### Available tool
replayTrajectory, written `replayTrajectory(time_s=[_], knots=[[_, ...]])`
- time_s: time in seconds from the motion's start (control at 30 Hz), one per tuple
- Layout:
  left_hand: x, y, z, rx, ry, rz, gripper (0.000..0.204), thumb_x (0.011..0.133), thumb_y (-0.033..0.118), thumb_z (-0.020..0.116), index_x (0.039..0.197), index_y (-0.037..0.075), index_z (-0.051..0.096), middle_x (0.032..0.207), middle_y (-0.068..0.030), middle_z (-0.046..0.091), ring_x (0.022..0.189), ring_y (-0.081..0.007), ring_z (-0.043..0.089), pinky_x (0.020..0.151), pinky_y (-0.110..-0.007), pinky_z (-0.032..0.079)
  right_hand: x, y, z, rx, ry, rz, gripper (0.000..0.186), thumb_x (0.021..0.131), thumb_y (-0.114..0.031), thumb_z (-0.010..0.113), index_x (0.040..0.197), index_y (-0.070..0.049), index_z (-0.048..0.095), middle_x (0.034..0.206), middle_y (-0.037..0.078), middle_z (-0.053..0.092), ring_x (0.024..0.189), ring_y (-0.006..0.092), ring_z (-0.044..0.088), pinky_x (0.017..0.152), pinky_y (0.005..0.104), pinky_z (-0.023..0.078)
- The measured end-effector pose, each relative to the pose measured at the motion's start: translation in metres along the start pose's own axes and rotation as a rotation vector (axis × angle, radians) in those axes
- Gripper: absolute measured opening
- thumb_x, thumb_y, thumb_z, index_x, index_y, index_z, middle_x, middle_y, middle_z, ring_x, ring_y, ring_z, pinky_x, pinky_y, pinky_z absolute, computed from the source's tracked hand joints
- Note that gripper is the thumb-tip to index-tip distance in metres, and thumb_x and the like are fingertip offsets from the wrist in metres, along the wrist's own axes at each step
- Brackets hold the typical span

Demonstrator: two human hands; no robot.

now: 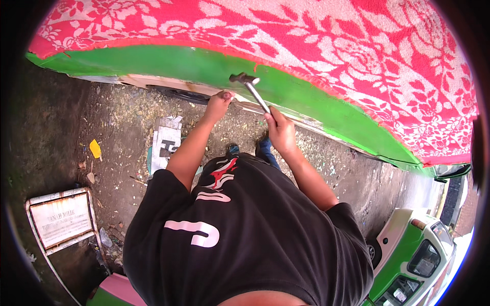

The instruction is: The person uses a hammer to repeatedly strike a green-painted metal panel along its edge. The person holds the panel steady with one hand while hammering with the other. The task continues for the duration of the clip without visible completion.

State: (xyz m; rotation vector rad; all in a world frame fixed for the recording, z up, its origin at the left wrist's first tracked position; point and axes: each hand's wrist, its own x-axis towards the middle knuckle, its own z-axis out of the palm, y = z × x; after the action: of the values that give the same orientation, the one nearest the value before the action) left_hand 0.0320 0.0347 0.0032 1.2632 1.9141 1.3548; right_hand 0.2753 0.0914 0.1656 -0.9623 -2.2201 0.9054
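Note:
My right hand point(280, 131) is wrapped round the handle of a hammer point(258, 97). The hammer's metal head is raised in front of the green car body panel point(204, 65). Close to that panel's lower edge, my left hand point(218, 107) is closed, thumb side up. What its fingers hold, if anything, is hidden. Beside my left hand the lower edge of the bodywork is pale and bare of green, with a dark tyre point(184, 95) partly showing under it. A red and white flowered cloth point(306, 35) covers the car above the green panel.
Debris litters the dirt ground point(127, 115). A printed white board point(166, 140) lies left of my left arm, and a yellow scrap point(95, 149) lies farther left. A framed sign point(60, 220) stands at lower left. Another green and white vehicle point(413, 255) is at lower right.

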Motion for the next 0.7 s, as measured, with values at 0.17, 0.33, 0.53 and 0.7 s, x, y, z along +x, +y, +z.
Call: replayTrajectory(time_s=[0.17, 0.33, 0.53, 0.7], knots=[[-0.025, 0.033, -0.004, -0.050, -0.156, 0.306, 0.021, 0.085, -0.001, 0.064, 0.104, 0.008, 0.066, 0.105, -0.0106, 0.067, 0.098, -0.0256, 0.065, 0.085, -0.033, 0.051, 0.005, -0.012, -0.020, 0.089, 0.052, 0.100, 0.030, 0.096, -0.021, 0.063, 0.116, 0.000, 0.064, 0.065, 0.018, 0.060, 0.054, 0.0234, 0.060, 0.055, 0.0353, 0.048], [-0.058, 0.021, -0.001, -0.043, -0.113, 0.242, 0.036, 0.074, -0.010, 0.060, 0.106, 0.005, 0.064, 0.109, -0.0117, 0.066, 0.099, -0.0286, 0.065, 0.086, -0.034, 0.052, -0.014, 0.001, -0.020, 0.103, 0.044, 0.218, 0.029, 0.095, -0.021, 0.063, 0.115, 0.001, 0.064, 0.062, 0.014, 0.058, 0.053, 0.0140, 0.055, 0.053, 0.0311, 0.045], [-0.055, 0.020, -0.006, -0.035, -0.007, 0.255, 0.031, 0.078, -0.006, 0.063, 0.106, 0.006, 0.065, 0.106, -0.0115, 0.067, 0.098, -0.0286, 0.065, 0.086, -0.035, 0.052, -0.022, 0.006, -0.019, 0.114, 0.047, 0.194, 0.028, 0.095, -0.022, 0.063, 0.111, 0.000, 0.065, 0.063, 0.015, 0.059, 0.056, 0.0159, 0.058, 0.056, 0.0323, 0.047], [-0.044, 0.017, -0.002, -0.083, 0.041, 0.216, 0.029, 0.079, -0.006, 0.063, 0.105, 0.007, 0.066, 0.105, -0.0110, 0.068, 0.095, -0.0273, 0.066, 0.086, -0.034, 0.052, -0.023, 0.002, -0.021, 0.090, 0.018, 0.236, 0.028, 0.095, -0.024, 0.063, 0.112, -0.002, 0.066, 0.065, 0.015, 0.060, 0.057, 0.0179, 0.059, 0.058, 0.0336, 0.048]])
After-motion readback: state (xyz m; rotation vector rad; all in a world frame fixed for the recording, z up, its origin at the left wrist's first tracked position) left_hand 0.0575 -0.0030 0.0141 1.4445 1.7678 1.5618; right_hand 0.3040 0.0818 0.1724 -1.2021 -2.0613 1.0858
